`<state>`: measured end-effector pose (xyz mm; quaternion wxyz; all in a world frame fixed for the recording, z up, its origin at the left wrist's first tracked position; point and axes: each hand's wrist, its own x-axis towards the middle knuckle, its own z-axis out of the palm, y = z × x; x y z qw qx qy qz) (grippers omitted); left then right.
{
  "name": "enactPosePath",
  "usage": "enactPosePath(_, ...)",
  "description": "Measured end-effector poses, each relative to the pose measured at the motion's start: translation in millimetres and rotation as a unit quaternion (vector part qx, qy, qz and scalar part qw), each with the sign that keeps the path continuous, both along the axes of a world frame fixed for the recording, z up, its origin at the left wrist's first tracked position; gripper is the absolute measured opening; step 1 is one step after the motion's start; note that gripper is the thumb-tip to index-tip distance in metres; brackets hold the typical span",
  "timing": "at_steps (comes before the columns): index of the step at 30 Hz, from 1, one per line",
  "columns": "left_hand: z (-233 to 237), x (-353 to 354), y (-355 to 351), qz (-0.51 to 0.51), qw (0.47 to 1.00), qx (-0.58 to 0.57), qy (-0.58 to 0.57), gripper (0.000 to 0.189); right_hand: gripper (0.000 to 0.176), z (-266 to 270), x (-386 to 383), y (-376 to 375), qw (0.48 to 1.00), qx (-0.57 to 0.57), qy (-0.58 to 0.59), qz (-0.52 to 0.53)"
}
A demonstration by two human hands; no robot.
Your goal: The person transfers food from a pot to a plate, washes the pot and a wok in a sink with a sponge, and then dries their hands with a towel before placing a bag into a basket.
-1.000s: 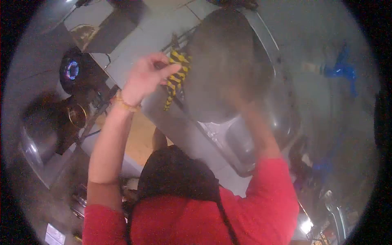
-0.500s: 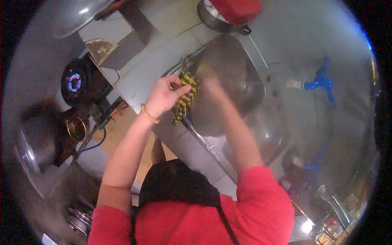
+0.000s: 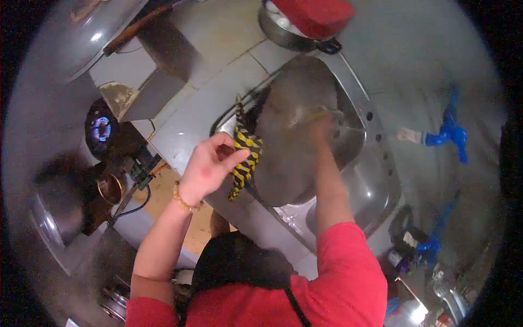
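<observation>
Right hand [image 3: 322,128] blurred, red container [image 3: 317,15] cropped

Open: tiled counter [image 3: 188,117] left of the sink [image 3: 381,191] | Blocked: wide pan [image 3: 294,163] across the basin; pot [image 3: 289,35] at the far edge

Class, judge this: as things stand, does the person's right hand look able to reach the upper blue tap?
Probably yes: the right hand is over the sink, and nothing visible blocks its way to the upper blue tap.

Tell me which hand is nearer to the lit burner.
Left: the left hand is at the sink edge facing the burner; the right hand is farther, over the sink.
</observation>
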<state>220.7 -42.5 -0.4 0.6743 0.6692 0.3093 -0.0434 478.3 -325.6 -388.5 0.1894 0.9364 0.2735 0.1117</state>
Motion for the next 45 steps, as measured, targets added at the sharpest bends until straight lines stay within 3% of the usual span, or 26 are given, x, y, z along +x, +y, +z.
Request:
enactPosePath(1, -0.7, -0.8, 1.5, 0.003, 1.0, -0.01, 0.003, 0.022, 0.045, 51.5, -2.6, 24.5, 0.981, 0.124, 0.113, -0.097)
enactPosePath(3, -2.4, -2.5, 4.9, -0.024, 0.999, 0.017, 0.02, 0.018, 0.046, 178.5, -12.3, 84.5, 0.833, 0.405, 0.228, -0.301)
enactPosePath(4, -5.7, -3.0, 4.2, -0.019, 1.0, 0.0, 0.014, 0.018, 0.046, 162.8, -1.0, 84.9, 0.833, 0.405, 0.23, -0.3)
enactPosePath(6, -5.0, -2.4, 1.3, -0.018, 1.0, -0.018, 0.006, 0.019, 0.048, 123.5, 38.4, 88.5, 0.866, 0.447, 0.122, -0.186)
enactPosePath(7, -2.0, -2.2, -0.9, -0.019, 1.0, 0.022, 0.004, 0.019, 0.048, 121.0, 50.0, 95.7, 0.866, 0.447, 0.12, -0.188)
enactPosePath(9, 0.6, -1.6, -1.1, -0.021, 0.998, 0.065, -0.001, 0.019, 0.053, 120.8, 65.4, 108.5, 0.841, 0.533, 0.092, 0.03)
enactPosePath(13, 1.7, -0.7, -2.2, -0.026, 0.997, 0.071, 0.011, 0.019, 0.059, 183.6, 38.3, 144.4, 0.837, 0.534, 0.063, 0.096)
enactPosePath(15, 2.5, -0.7, -2.0, -0.035, 0.997, 0.069, 0.019, 0.018, 0.053, 213.5, 9.9, 161.7, 0.624, 0.721, 0.293, 0.065)
enactPosePath(16, -0.2, -1.4, -2.8, -0.024, 0.998, 0.05, 0.008, 0.018, 0.053, 225.6, -0.5, 164.9, 0.625, 0.722, 0.289, 0.064)
enactPosePath(18, -5.6, -2.9, -1.0, -0.035, 0.997, 0.074, 0.0, 0.018, 0.05, 244.2, -19.5, 168.7, 0.715, 0.631, 0.295, 0.052)
enactPosePath(19, -6.2, -2.7, -1.7, -0.036, 0.997, 0.075, 0.0, 0.018, 0.05, 248.3, -28.5, 170.2, 0.715, 0.632, 0.293, 0.051)
enactPosePath(21, -6.8, -1.8, -4.8, -0.001, 0.998, 0.058, -0.029, 0.022, 0.044, 256.7, -46.4, 169.9, 0.629, 0.676, 0.365, 0.122)
enactPosePath(23, -8.8, -1.7, -6.2, 0.013, 0.999, 0.012, -0.03, 0.021, 0.041, 283.6, -74.7, 162.8, 0.702, 0.606, 0.327, 0.183)
enactPosePath(25, -8.4, -1.6, -7.0, 0.016, 0.999, 0.01, -0.037, 0.021, 0.034, 289.1, -100.5, 148.6, 0.696, 0.569, 0.36, 0.25)
enactPosePath(27, -5.7, -2.2, -5.3, -0.006, 1.0, 0.024, -0.018, 0.02, 0.031, 276.6, -128.3, 122.9, 0.726, 0.459, 0.414, 0.301)
enactPosePath(29, -3.8, -1.4, -6.0, -0.006, 0.999, 0.024, -0.021, 0.02, 0.044, 251.8, -156.9, 91.9, 0.662, 0.335, 0.601, 0.297)
enactPosePath(31, 1.4, 2.3, -7.1, -0.009, 1.0, 0.018, -0.019, 0.019, 0.031, 223.1, -179.6, 48.7, 0.672, 0.314, 0.606, 0.289)
enactPosePath(33, 3.3, 3.3, -7.6, 0.006, 1.0, -0.02, -0.002, 0.018, 0.031, 210.9, -168.4, 15.7, 0.68, 0.226, 0.655, 0.241)
enactPosePath(35, 2.6, 3.1, -7.1, -0.003, 1.0, -0.012, 0.003, 0.018, 0.033, 137.2, -153.2, -25.1, 0.753, 0.139, 0.637, 0.093)
enactPosePath(36, 2.5, 3.3, -6.2, -0.005, 1.0, -0.003, 0.005, 0.018, 0.031, 66.9, -139.7, -55.4, 0.884, 0.021, 0.428, 0.186)
enactPosePath(37, 4.5, 3.9, -6.5, -0.008, 1.0, -0.002, 0.01, 0.018, 0.032, 16.0, -124.4, -68.9, 0.942, -0.099, 0.184, 0.263)
enactPosePath(38, 7.7, 5.5, -7.3, -0.008, 1.0, 0.011, 0.017, 0.019, 0.032, 49.2, -92.1, -46.9, 0.927, 0.073, 0.344, 0.131)
enactPosePath(39, 9.7, 6.1, -7.5, -0.007, 0.999, 0.025, 0.027, 0.019, 0.033, 102.8, -58.1, -17.4, 0.843, 0.239, 0.481, -0.011)
enactPosePath(41, 10.0, 8.3, -7.6, -0.007, 0.999, 0.018, 0.025, 0.019, 0.037, 124.5, -30.3, 19.1, 0.909, 0.223, 0.347, -0.059)
enactPosePath(43, 6.1, 5.9, -6.2, -0.007, 1.0, 0.004, 0.019, 0.019, 0.039, 112.6, -12.8, 57.2, 0.908, 0.276, 0.275, -0.153)
enactPosePath(45, 2.3, 4.5, -3.1, -0.033, 0.999, 0.02, 0.014, 0.016, 0.036, 42.9, 15.7, 76.3, 0.952, 0.278, 0.115, 0.062)
